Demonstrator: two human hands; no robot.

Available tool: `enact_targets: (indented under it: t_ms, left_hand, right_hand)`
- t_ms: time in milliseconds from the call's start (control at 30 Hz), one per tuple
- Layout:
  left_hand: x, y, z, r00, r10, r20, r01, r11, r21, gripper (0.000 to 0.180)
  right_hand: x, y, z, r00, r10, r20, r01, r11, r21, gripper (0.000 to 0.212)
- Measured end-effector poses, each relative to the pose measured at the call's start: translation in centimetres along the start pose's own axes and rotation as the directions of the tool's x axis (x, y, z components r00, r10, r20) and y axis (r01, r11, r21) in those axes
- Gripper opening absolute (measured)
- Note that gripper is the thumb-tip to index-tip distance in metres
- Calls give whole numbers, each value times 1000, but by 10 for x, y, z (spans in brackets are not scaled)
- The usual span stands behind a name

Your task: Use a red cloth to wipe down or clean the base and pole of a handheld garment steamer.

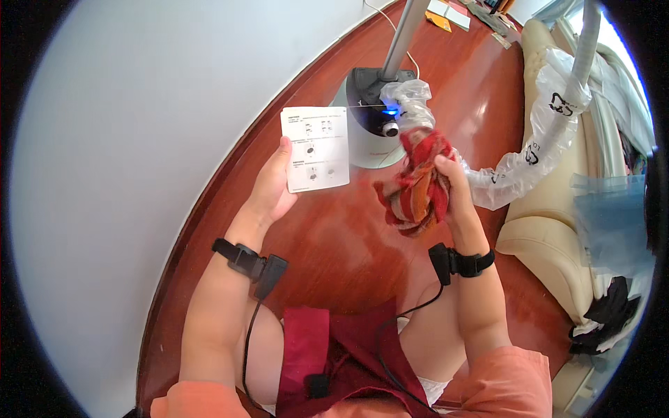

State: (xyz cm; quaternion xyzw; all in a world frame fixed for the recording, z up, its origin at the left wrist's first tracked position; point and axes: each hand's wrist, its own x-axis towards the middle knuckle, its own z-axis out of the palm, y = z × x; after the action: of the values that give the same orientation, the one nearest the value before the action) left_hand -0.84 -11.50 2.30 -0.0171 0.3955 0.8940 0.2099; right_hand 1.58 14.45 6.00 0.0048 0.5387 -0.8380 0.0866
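My left hand (274, 177) grips a small white instruction booklet (315, 150) by its left edge, thumb on the page. The page shows printed text and small line drawings. A crumpled cloth (418, 191) striped in red, brown and orange hangs from my right hand (456, 184), bunched between thumb and fingers. Just beyond both hands stands the black and pale grey base (355, 122) of what looks like a garment steamer, with a lit blue light and a silver knob. The cloth's upper end overlaps the base's right side in view.
A metal pole (404, 40) rises from the base. A grey hose (585, 49), partly in clear plastic wrap (540, 153), curves at the right. A cream sofa (547, 240) stands right, and a white wall (139, 139) left. Papers (449, 14) lie on the red-brown floor (334, 244).
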Motion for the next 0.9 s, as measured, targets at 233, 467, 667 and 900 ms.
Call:
enact_targets:
  t_ms: [233,467,667,900]
  left_hand:
    - [2,-10,15,992,-86,90,85,996,18,51]
    - [-3,-30,39,998,-57,0,56,997,-54,46]
    - [-2,-24,28,992,-126,-5,124,981,-146,52]
    - [9,-12,22,995,-34,99,41,996,-74,55]
  right_hand:
    - [6,17,27,940,-340,-35,288,843,-455,40]
    - [14,70,70,791,-519,324,493,228,-840,49]
    - [-11,59,73,885,-221,410,465,355,-811,50]
    - [-12,47,45,846,-132,517,532,131,-837,38]
